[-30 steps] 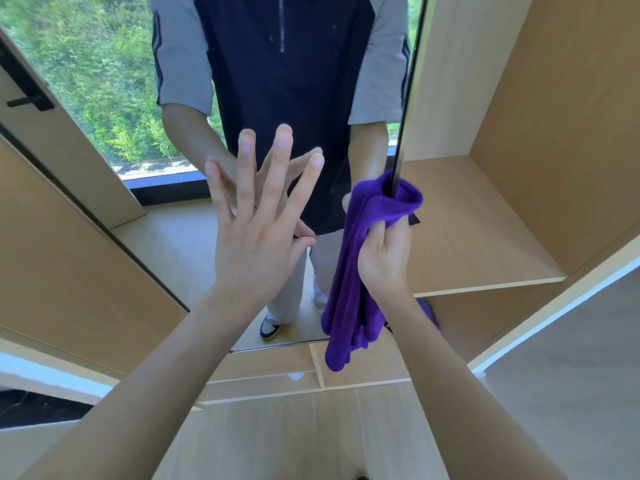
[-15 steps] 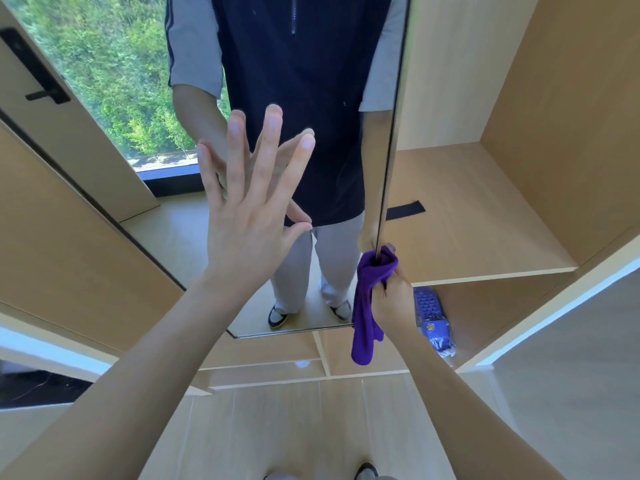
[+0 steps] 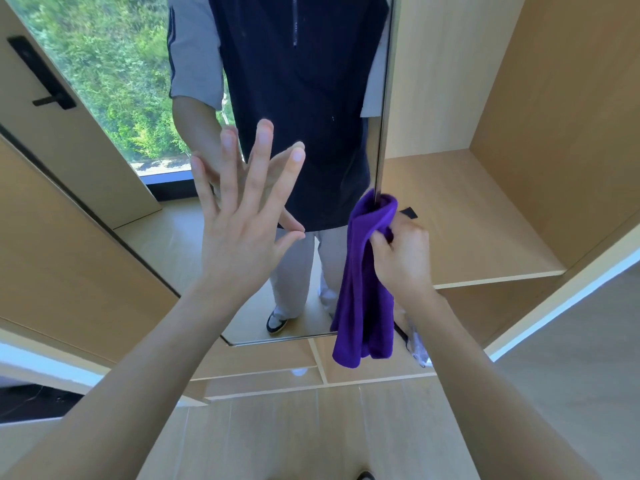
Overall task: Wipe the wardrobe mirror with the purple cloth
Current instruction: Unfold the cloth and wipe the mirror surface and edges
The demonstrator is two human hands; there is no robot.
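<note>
The wardrobe mirror (image 3: 149, 233) is a tall door panel standing open in front of me, reflecting a person and a window. My left hand (image 3: 242, 223) presses flat on the glass with fingers spread. My right hand (image 3: 401, 261) grips the purple cloth (image 3: 363, 289), which is folded over the mirror's right edge partway up. The rest of the cloth hangs down past the mirror's bottom corner.
Behind the mirror's right edge is the open wooden wardrobe with a bare shelf (image 3: 485, 237) bearing a small black strip (image 3: 408, 213). A blue-patterned packet (image 3: 417, 344) lies on the lower level, mostly hidden by my arm. Light wood drawers (image 3: 263, 379) sit below.
My right hand slid the cloth down the mirror's right edge, then back up again. My left hand stayed flat on the glass.
</note>
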